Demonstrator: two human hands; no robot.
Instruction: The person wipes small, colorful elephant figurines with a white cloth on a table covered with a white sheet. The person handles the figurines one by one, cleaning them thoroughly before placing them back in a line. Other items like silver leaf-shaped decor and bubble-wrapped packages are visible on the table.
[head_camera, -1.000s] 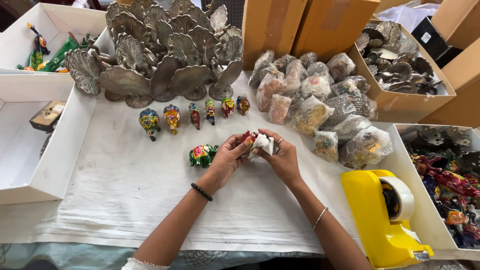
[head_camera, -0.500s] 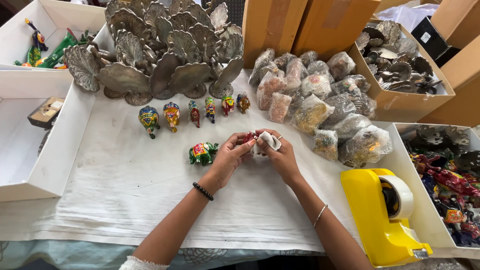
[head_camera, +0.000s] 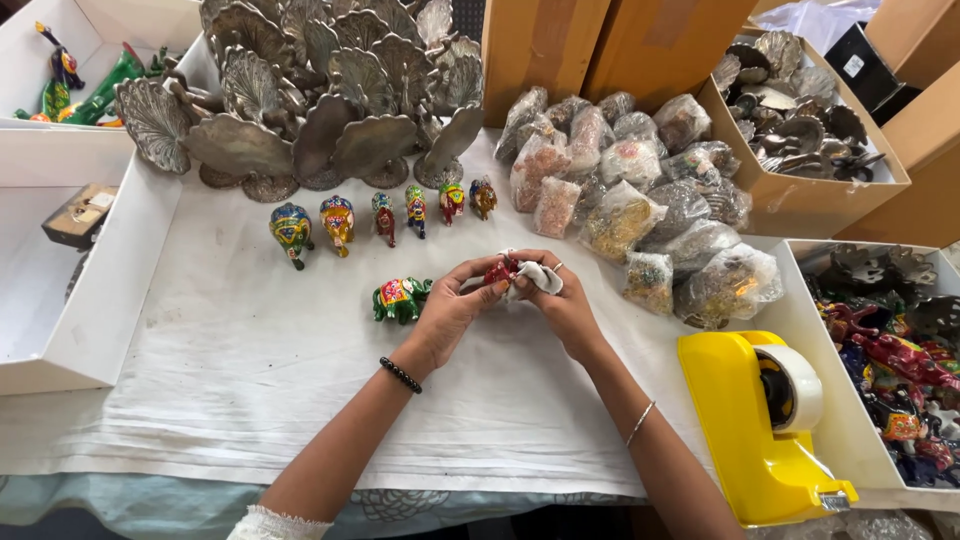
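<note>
Over the white cloth-covered table (head_camera: 250, 390), my left hand (head_camera: 452, 312) and my right hand (head_camera: 560, 305) meet around a small red painted figurine (head_camera: 500, 271). A piece of white cloth (head_camera: 538, 275) is pressed against the figurine by my right fingers. Just left of my left hand stands a green painted elephant figurine (head_camera: 400, 298). Beyond it, a row of several small colourful figurines (head_camera: 380, 218) lines up on the table.
Grey metal peacock-shaped pieces (head_camera: 320, 100) crowd the back. Clear bags of items (head_camera: 640, 210) lie right of centre. A yellow tape dispenser (head_camera: 770, 420) sits at the near right. White boxes (head_camera: 90, 300) stand left, cardboard boxes (head_camera: 800, 200) and a figurine-filled tray (head_camera: 890, 360) right.
My hands have shifted the red figurine slightly while the white cloth moves over it. Everything else stays where it was.
</note>
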